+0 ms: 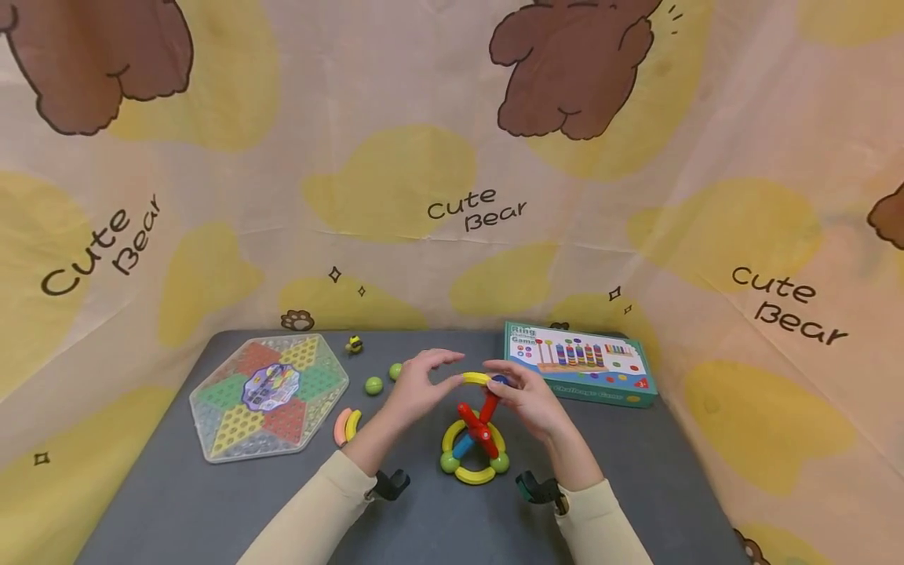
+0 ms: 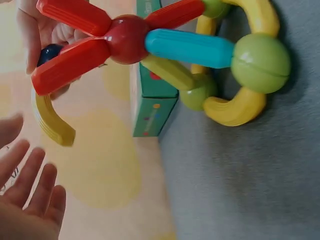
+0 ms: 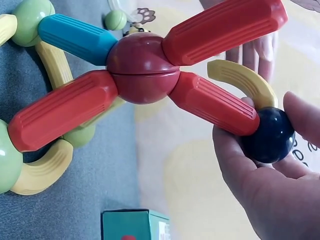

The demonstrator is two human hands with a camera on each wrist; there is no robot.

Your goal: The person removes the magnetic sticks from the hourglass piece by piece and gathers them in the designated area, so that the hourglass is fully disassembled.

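The build stands around a red ball (image 3: 143, 90), which is used here as the landmark. Below the red ball, the lower part looks finished: curved yellow bars (image 1: 475, 475) are joined through green balls (image 1: 449, 462), and the red ball is carried by a blue rod (image 3: 77, 39), a red leg (image 3: 65, 110) and a yellowish leg (image 2: 170, 72).

Above the red ball, the work appears only partly done. One upper red rod (image 3: 215, 105) is capped by a dark blue ball (image 3: 270, 135), from which a yellow arc (image 3: 242, 80) is extended. The other upper red rod (image 3: 225, 30) is left bare at its tip, and the arc's far end is joined to nothing.

The dark blue ball is gripped by the right hand (image 1: 530, 396). The left hand (image 1: 420, 388) is held apart from it, fingers extended, near the arc's free end; no piece is held there.

To the left of the red ball, two loose green balls (image 1: 373, 385), a pink bar (image 1: 342, 428) and a spare yellow bar (image 1: 352, 424) are left unused. Behind it, to the right, a game box (image 1: 579, 365) is placed.
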